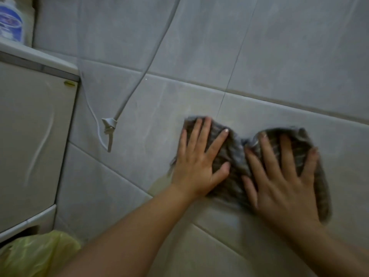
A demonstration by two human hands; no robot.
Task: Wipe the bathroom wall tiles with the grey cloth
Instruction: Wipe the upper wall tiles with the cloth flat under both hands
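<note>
Left hand (196, 162) and right hand (279, 182), fingers spread, press one cloth (233, 152) flat against the tiles (279, 56). One bottle (11, 21) stands on the cabinet (30, 136); one yellow bag (34, 254) below, contents hidden.

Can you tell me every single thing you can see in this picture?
grey striped cloth: one, grey, flat against the wall under both hands
large glazed wall tiles: several, pale grey, filling most of the view
thin cord with a knotted bundle: one, whitish, hanging on the wall left of the cloth
smooth-fronted cabinet: one, white, at the left edge
plastic bottle with a blue label: one, white and blue, above the cabinet in the top left corner
crinkly plastic bag: one, yellow-green, bottom left corner
left hand: one, fingers spread, pressing the cloth's left part
right hand: one, fingers spread, pressing the cloth's right part
</note>
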